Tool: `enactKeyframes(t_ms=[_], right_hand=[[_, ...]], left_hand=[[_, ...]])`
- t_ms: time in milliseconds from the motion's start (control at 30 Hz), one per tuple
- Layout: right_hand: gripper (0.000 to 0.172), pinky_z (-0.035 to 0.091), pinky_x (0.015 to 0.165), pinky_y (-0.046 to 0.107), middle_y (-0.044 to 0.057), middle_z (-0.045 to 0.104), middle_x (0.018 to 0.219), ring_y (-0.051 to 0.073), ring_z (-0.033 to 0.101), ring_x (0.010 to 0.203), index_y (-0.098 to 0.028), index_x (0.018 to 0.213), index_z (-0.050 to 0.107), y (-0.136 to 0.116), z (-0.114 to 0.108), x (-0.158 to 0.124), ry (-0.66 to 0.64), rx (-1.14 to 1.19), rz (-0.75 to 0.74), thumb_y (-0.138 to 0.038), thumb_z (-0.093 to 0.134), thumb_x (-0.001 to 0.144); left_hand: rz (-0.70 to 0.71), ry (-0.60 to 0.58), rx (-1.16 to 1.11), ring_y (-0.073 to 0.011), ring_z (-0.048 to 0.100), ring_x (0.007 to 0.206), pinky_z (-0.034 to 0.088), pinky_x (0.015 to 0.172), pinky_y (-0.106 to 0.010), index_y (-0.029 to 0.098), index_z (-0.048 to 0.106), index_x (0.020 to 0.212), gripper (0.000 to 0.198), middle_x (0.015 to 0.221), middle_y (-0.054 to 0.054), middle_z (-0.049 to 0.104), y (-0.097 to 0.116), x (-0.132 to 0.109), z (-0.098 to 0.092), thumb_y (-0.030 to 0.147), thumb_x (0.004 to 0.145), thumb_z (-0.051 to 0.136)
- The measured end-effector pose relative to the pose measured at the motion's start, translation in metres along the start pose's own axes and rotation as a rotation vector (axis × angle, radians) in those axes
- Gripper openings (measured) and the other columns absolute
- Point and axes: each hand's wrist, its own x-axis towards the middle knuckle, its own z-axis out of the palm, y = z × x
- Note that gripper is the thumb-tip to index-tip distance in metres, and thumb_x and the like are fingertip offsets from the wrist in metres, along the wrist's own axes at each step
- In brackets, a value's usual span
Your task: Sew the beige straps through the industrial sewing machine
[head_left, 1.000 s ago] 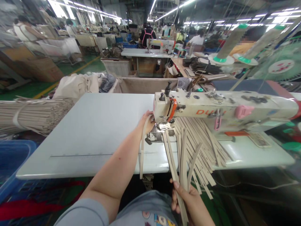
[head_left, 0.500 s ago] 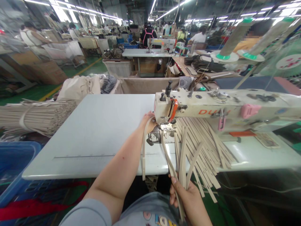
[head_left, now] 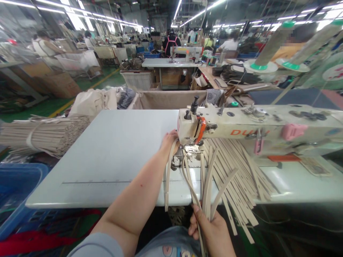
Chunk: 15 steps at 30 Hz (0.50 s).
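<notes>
My left hand [head_left: 169, 142] is at the left of the sewing machine's head [head_left: 189, 125], with its fingers bent and partly hidden. A beige strap [head_left: 167, 185] curves out from between that hand and the needle area, and its punched end hangs over the table's front edge. Below the front edge, my right hand [head_left: 210, 226] is closed around several beige straps [head_left: 207, 185]. One thin strap [head_left: 184, 171] bows up from this hand to the metal needle plate [head_left: 190, 161]. Many more straps [head_left: 233, 175] lie fanned under the machine arm.
The white sewing table [head_left: 128, 142] carries a printed ruler line near its front. A tied bundle of straps [head_left: 53, 137] and a blue crate [head_left: 24, 185] stand at the left. Thread cones [head_left: 270, 50] rise at the right. Other people sit farther back.
The thin strap between my right hand and the needle plate has bowed out to the left. Both hands keep nearly the same places, while the whole view shifts slightly.
</notes>
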Motion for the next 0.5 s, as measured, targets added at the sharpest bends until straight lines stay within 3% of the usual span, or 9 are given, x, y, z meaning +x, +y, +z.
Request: enactKeyframes(t_ms=[133, 500], right_hand=[[0.073, 0.054, 0.045, 0.029, 0.001, 0.071, 0.053, 0.016, 0.062, 0.041, -0.023, 0.073, 0.071, 0.0021, -0.0006, 0.0027, -0.019, -0.026, -0.011, -0.090, 0.099, 0.066], [0.071, 0.054, 0.047, 0.026, 0.002, 0.072, 0.052, 0.015, 0.062, 0.042, -0.022, 0.071, 0.070, 0.0011, -0.0008, 0.0005, -0.016, -0.032, -0.021, -0.087, 0.100, 0.070]], left_hand=[[-0.034, 0.018, -0.004, -0.0432, 0.073, 0.147, 0.043, 0.140, -0.073, 0.024, 0.085, 0.086, 0.017, 0.127, -0.013, 0.089, 0.0047, -0.0006, 0.0022, 0.009, 0.091, 0.078], [-0.029, -0.015, 0.013, -0.0437, 0.071, 0.147, 0.042, 0.140, -0.072, 0.024, 0.086, 0.092, 0.020, 0.126, -0.013, 0.087, 0.0075, -0.0026, -0.0043, 0.007, 0.093, 0.076]])
